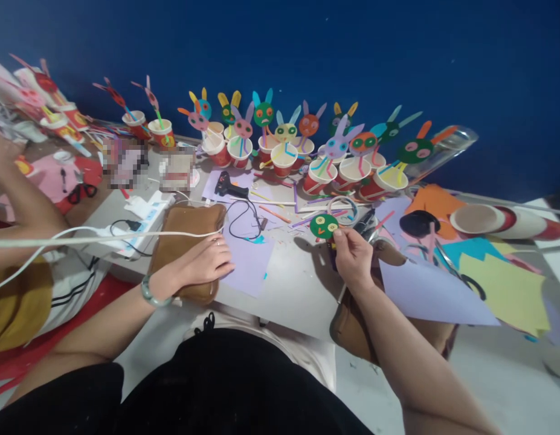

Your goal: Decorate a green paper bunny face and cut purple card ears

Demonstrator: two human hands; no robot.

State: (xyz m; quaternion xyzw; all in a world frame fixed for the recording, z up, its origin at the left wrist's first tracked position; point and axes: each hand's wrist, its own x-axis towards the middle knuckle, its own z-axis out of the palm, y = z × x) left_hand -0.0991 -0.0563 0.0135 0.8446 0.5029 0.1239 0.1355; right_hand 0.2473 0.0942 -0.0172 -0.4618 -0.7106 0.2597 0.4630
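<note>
My right hand [352,251] pinches the edge of a small green paper disc [322,227] with yellow ring eyes and a red mouth, held above the table. My left hand [207,260] rests palm down, partly on a brown cushion [189,220] and beside a purple sheet [247,266]; its fingers lie together, and nothing shows in them. A black glue gun [231,185] lies on purple paper beyond my left hand, its cable looping toward the sheet. A roll of clear tape [343,210] lies just behind the green disc.
Several paper cups [284,158] with rabbit faces on straws line the blue wall. At right lie coloured sheets [501,290], stacked cups [510,222], scissors [473,286] and a black round thing [419,223]. A power strip [146,217] and another person's arm [23,193] are at left.
</note>
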